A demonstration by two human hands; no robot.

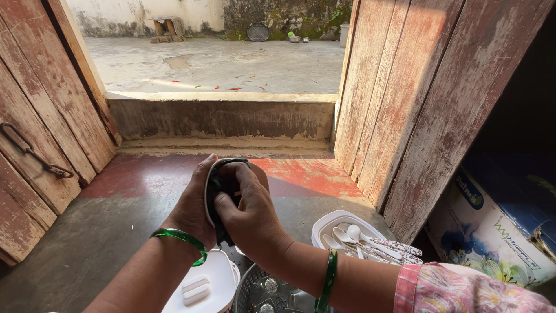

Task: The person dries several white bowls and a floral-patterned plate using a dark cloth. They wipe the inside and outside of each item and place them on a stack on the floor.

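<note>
item: bowl (258,172), white with a tan inner face, held on edge at frame centre, above the floor (98,232). left hand (194,206) at its 9 o'clock, fingers curled over the rim, clamped on the bowl. right hand (249,211) at its 5 o'clock, closed on a dark cloth (217,191) pressed against the bowl's face. green bangles (182,236) on both wrists. below, at 6 o'clock: white lid (202,287) and a metal strainer (260,293). at 4 o'clock: white tray (330,223) holding spoons (353,235). printed box (498,232) at 3 o'clock, against the wooden door (417,110).
</note>
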